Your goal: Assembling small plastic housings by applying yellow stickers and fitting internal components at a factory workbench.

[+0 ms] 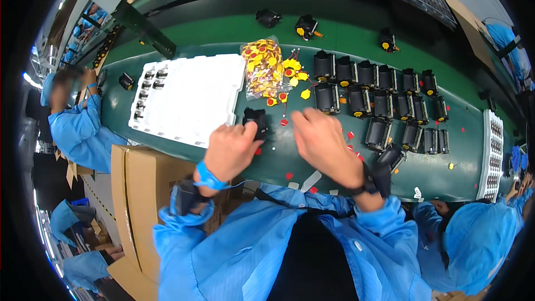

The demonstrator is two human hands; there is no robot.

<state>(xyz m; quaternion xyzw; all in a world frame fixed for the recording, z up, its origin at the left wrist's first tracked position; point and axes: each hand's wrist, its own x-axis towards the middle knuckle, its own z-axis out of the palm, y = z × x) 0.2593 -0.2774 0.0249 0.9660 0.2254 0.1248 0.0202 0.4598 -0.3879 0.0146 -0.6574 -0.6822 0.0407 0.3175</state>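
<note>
My left hand (pixel 229 149), with a blue band at its wrist, is closed around a black plastic housing (pixel 255 121) just above the green work surface. To the right of it is my right hand (pixel 322 140), its fingers curled together at the tips; whatever they pinch, if anything, is hidden. A small red disc (pixel 284 122) lies between the two hands. Beyond them sits a clear plastic bag (pixel 263 69) full of yellow and red round parts, with loose yellow parts (pixel 292 69) and thin wires spilled beside it.
Several black housings (pixel 379 103) with yellow discs stand in rows at the right. A white foam tray (pixel 192 95) holding small dark parts lies at the left. Cardboard boxes (pixel 161 184) stand below the left edge. Co-workers in blue sit left (pixel 83 128) and right (pixel 473 245).
</note>
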